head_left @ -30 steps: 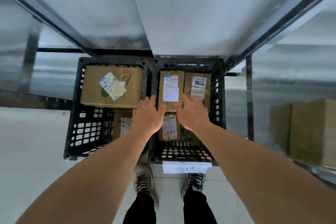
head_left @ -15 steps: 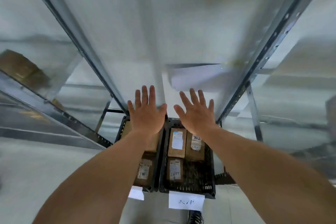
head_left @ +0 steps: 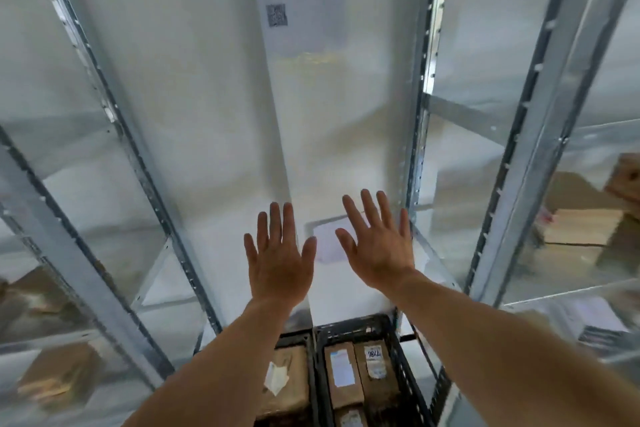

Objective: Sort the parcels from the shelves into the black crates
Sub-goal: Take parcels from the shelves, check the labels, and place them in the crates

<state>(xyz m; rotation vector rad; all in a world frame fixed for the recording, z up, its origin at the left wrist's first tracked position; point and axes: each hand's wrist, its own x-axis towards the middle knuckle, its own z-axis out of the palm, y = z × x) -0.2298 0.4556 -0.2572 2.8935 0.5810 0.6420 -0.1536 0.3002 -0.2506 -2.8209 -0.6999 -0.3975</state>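
At the bottom edge, nearest the viewer, 2 black crates are seen side by side under the shelving. Brown parcels with white labels are already laid inside both. Above the crates, 2 bare forearms are stretched forward. The left hand and the right hand are held flat with their backs to the camera. The fingers are straight and spread wide, and nothing is gripped or touched by either hand. Between the hands and further back, a white sheet of paper is seen on a pale surface. Beyond that, grey metal shelves are seen on both sides. Cardboard boxes are stacked on a shelf at the far right, and blurred brown shapes are seen low on the left.

The step in hand is judged to be the reach for a fresh parcel, since both hands are empty. For the next move, a shelf holding boxes has to be chosen, and 1 box has to be taken hold of before it can be carried down to a crate.
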